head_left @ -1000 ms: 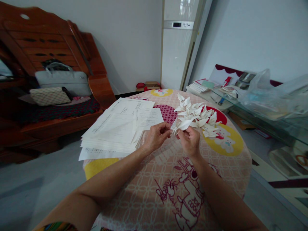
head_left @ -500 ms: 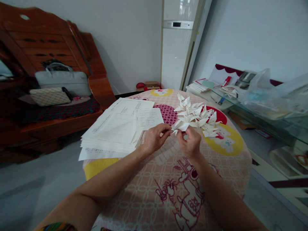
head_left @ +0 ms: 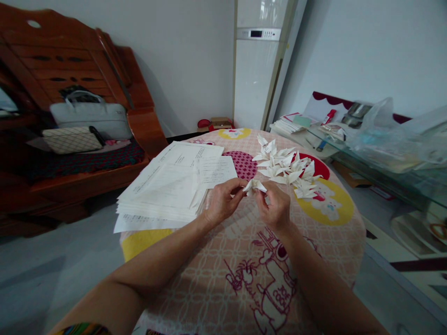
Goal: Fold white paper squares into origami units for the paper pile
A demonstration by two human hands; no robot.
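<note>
A small folded white paper piece [head_left: 254,186] is held between both hands above the round table's patterned cloth [head_left: 209,274]. My left hand [head_left: 225,200] pinches its left side with thumb and forefinger. On the right side, my right hand [head_left: 275,204] grips it, fingers closed. Just beyond my right hand lies a cluster of folded white paper pieces [head_left: 291,165] with pointed tips. Left of my left hand rests a thick stack of printed sheets [head_left: 164,186].
A glass side table [head_left: 394,179] at the right carries plastic bags [head_left: 377,135] and papers [head_left: 288,124]. At the left, a wooden bench [head_left: 70,46] holds a grey bag [head_left: 91,116] and a checked pouch [head_left: 71,139]. A tall white cabinet unit [head_left: 256,83] stands behind the table.
The paper piece between my hands has been turned and now shows a more opened, pointed shape. My right hand's fingers have shifted slightly on it.
</note>
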